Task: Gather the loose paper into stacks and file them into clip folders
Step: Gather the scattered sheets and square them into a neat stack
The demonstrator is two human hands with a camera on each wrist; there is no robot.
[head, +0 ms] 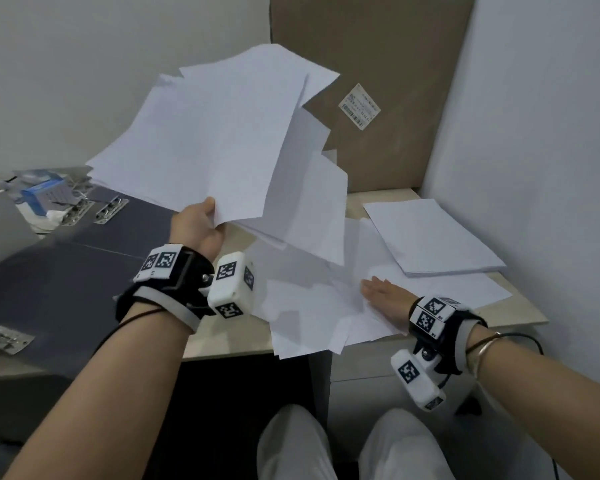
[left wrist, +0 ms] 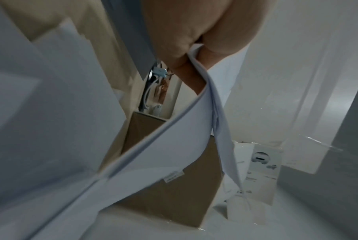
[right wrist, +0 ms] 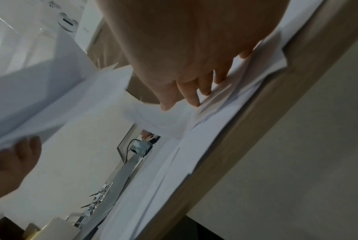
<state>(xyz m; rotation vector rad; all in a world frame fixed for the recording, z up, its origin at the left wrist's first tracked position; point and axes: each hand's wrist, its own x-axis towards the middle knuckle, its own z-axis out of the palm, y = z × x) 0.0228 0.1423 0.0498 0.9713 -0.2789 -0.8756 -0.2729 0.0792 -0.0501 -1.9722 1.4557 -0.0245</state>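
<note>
My left hand [head: 205,223] grips the near corner of a fanned bunch of white sheets [head: 222,133] held up above the table; the left wrist view shows that hand [left wrist: 186,53] pinching the same sheets [left wrist: 169,146]. Loose white sheets [head: 309,306] lie scattered on the beige table [head: 222,344]. My right hand [head: 381,292] lies flat on them with straight fingers [right wrist: 186,91]. A squared stack of paper [head: 430,237] rests at the far right. Dark grey clip folders [head: 66,271] lie open at the left, their metal clips [head: 111,209] showing.
A large cardboard box [head: 378,81] stands at the back against the wall. A blue carton [head: 45,195] and clutter sit at the far left, another metal clip [head: 4,337] near the left edge. A white wall borders the table on the right. My knees are below the table edge.
</note>
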